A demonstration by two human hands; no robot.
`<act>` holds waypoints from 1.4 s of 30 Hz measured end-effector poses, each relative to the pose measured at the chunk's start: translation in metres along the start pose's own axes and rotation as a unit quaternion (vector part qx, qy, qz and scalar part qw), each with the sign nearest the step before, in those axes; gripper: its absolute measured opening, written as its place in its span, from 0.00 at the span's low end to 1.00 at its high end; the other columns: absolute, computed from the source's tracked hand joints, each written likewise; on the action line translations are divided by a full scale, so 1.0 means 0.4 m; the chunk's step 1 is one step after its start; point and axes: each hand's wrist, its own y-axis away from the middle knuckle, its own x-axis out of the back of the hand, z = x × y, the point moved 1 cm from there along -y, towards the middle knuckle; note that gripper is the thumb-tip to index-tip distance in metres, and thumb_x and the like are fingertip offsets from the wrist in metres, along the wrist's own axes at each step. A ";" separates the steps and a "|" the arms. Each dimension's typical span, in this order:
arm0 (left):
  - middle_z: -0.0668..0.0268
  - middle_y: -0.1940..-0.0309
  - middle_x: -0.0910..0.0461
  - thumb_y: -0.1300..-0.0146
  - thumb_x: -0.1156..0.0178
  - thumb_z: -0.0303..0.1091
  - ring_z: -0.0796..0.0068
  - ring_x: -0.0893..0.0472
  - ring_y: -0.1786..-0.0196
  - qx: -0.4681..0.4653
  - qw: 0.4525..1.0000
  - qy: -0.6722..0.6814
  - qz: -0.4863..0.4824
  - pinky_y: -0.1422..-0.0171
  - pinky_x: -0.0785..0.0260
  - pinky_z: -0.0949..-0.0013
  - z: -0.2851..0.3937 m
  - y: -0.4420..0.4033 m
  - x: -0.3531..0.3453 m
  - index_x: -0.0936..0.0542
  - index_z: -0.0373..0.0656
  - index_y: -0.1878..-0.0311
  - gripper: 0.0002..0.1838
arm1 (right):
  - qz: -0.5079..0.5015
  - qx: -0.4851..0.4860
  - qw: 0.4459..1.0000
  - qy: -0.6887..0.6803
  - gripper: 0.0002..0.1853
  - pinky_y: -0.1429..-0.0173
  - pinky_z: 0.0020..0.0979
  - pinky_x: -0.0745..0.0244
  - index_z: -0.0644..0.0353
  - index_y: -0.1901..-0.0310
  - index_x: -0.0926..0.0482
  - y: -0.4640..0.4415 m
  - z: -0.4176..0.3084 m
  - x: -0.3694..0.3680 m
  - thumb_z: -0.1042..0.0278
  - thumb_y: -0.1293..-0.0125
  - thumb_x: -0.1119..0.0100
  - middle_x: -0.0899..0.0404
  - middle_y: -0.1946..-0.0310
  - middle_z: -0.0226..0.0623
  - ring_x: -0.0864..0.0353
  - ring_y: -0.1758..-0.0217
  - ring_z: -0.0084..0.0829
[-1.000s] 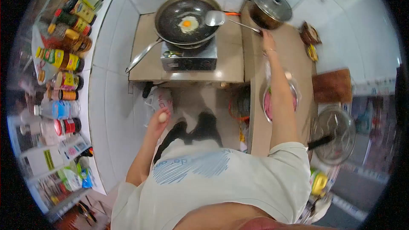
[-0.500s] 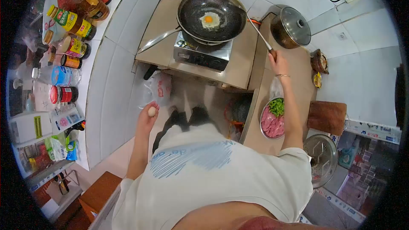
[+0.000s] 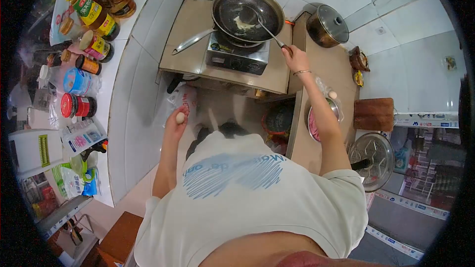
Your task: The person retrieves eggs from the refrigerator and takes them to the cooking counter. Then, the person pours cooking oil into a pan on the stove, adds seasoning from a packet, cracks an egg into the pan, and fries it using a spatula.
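Observation:
My right hand (image 3: pixel 295 59) grips the handle of a long metal spatula (image 3: pixel 268 31), whose rounded dark head lies in the wok. The wok (image 3: pixel 217 7) stands on a portable cooker (image 3: pixel 237 59), its long handle pointing left. A frying egg (image 3: pixel 243 23) rests in the wok; the spatula's head covers part of it, and the yolk is hidden. Low on the left, my left hand (image 3: pixel 173 126) is closed around a whole egg (image 3: pixel 180 117), well away from the wok.
Right of the cooker stands a lidded pot (image 3: pixel 327 25). A bowl of pink meat (image 3: pixel 313 124) is partly under my right forearm, with another egg (image 3: pixel 332 95) nearby. A cutting board (image 3: pixel 374 114) and glass lid (image 3: pixel 383 163) lie further right. Sauce bottles (image 3: pixel 94 12) line the left ledge.
My right hand has moved left and up, bringing the spatula's head from the wok's right rim onto the frying egg. My left hand still holds its egg. The view has shifted slightly.

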 end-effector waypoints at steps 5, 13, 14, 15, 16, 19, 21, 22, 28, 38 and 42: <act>0.62 0.64 0.22 0.39 0.46 0.31 0.71 0.22 0.64 0.001 0.999 -0.009 0.039 0.66 0.26 0.77 0.013 -0.001 0.064 0.26 0.37 0.57 0.10 | 0.016 0.006 1.000 0.008 0.20 0.62 0.47 0.28 0.62 0.69 0.24 -0.008 -0.014 -0.013 0.49 0.40 0.48 0.22 0.73 0.51 0.22 0.66 0.53; 0.63 0.67 0.23 0.40 0.45 0.30 0.71 0.22 0.65 0.018 0.998 0.014 0.057 0.65 0.28 0.77 0.014 0.001 0.096 0.24 0.38 0.59 0.08 | 0.010 0.002 1.000 0.011 0.20 0.61 0.46 0.28 0.62 0.67 0.23 -0.019 -0.009 -0.029 0.49 0.40 0.48 0.21 0.72 0.51 0.22 0.66 0.53; 0.63 0.67 0.23 0.40 0.45 0.30 0.71 0.22 0.65 0.018 0.998 0.014 0.058 0.65 0.28 0.77 0.015 -0.001 0.099 0.24 0.38 0.59 0.08 | 0.008 0.001 1.000 0.010 0.20 0.61 0.46 0.28 0.62 0.68 0.24 -0.020 -0.007 -0.031 0.49 0.40 0.48 0.21 0.72 0.51 0.22 0.66 0.53; 0.63 0.67 0.23 0.40 0.45 0.30 0.71 0.22 0.65 0.021 0.998 0.014 0.051 0.65 0.28 0.77 0.017 -0.004 0.100 0.24 0.38 0.59 0.08 | 0.006 0.000 1.000 0.010 0.20 0.61 0.45 0.28 0.62 0.68 0.24 -0.021 -0.005 -0.033 0.49 0.40 0.48 0.21 0.72 0.51 0.22 0.66 0.53; 0.64 0.67 0.23 0.40 0.45 0.30 0.71 0.22 0.65 0.025 0.999 0.014 0.044 0.65 0.28 0.78 0.017 -0.007 0.102 0.24 0.38 0.59 0.08 | 0.005 0.000 1.000 0.010 0.20 0.61 0.45 0.28 0.62 0.68 0.24 -0.023 -0.001 -0.036 0.49 0.40 0.48 0.21 0.72 0.51 0.22 0.66 0.53; 0.63 0.67 0.23 0.40 0.45 0.30 0.71 0.22 0.65 0.014 0.998 0.015 0.051 0.65 0.28 0.78 0.020 -0.007 0.094 0.24 0.38 0.59 0.09 | 0.000 0.006 1.000 -0.001 0.20 0.61 0.45 0.28 0.63 0.68 0.23 -0.025 0.002 -0.039 0.49 0.40 0.47 0.21 0.72 0.51 0.23 0.66 0.53; 0.63 0.67 0.23 0.40 0.45 0.30 0.71 0.22 0.65 0.009 0.999 0.015 0.046 0.65 0.28 0.78 0.022 -0.008 0.093 0.24 0.37 0.59 0.09 | -0.032 -0.012 0.999 -0.012 0.21 0.62 0.45 0.29 0.64 0.67 0.23 -0.024 -0.010 -0.030 0.50 0.40 0.47 0.22 0.73 0.50 0.23 0.66 0.55; 0.63 0.68 0.23 0.40 0.46 0.30 0.72 0.22 0.65 0.003 0.999 0.015 0.041 0.65 0.27 0.77 0.023 -0.008 0.091 0.24 0.37 0.59 0.09 | -0.032 -0.013 0.999 -0.011 0.21 0.62 0.45 0.29 0.64 0.67 0.23 -0.026 -0.002 -0.035 0.50 0.40 0.47 0.22 0.73 0.50 0.23 0.66 0.55; 0.60 0.66 0.23 0.38 0.47 0.30 0.66 0.21 0.63 0.028 0.998 0.045 0.040 0.68 0.23 0.74 0.024 -0.042 0.127 0.26 0.36 0.57 0.10 | -0.197 -0.169 0.920 -0.292 0.22 0.76 0.28 0.36 0.62 0.70 0.23 -0.017 -0.018 0.003 0.46 0.38 0.48 0.27 0.84 0.31 0.30 0.82 0.25; 0.63 0.68 0.23 0.40 0.44 0.30 0.72 0.22 0.65 -0.001 0.997 0.003 0.082 0.68 0.28 0.79 0.017 -0.018 0.093 0.25 0.38 0.60 0.08 | -0.130 -0.134 0.935 -0.300 0.20 0.80 0.20 0.46 0.59 0.69 0.24 -0.027 -0.002 0.040 0.47 0.36 0.48 0.33 0.85 0.24 0.37 0.83 0.14; 0.60 0.68 0.23 0.40 0.45 0.29 0.67 0.21 0.64 0.018 0.997 0.035 0.066 0.70 0.25 0.76 0.004 -0.032 0.115 0.25 0.37 0.58 0.09 | -0.077 -0.037 0.994 -0.060 0.25 0.66 0.36 0.29 0.65 0.66 0.22 -0.049 0.010 0.023 0.45 0.40 0.47 0.22 0.76 0.45 0.22 0.73 0.42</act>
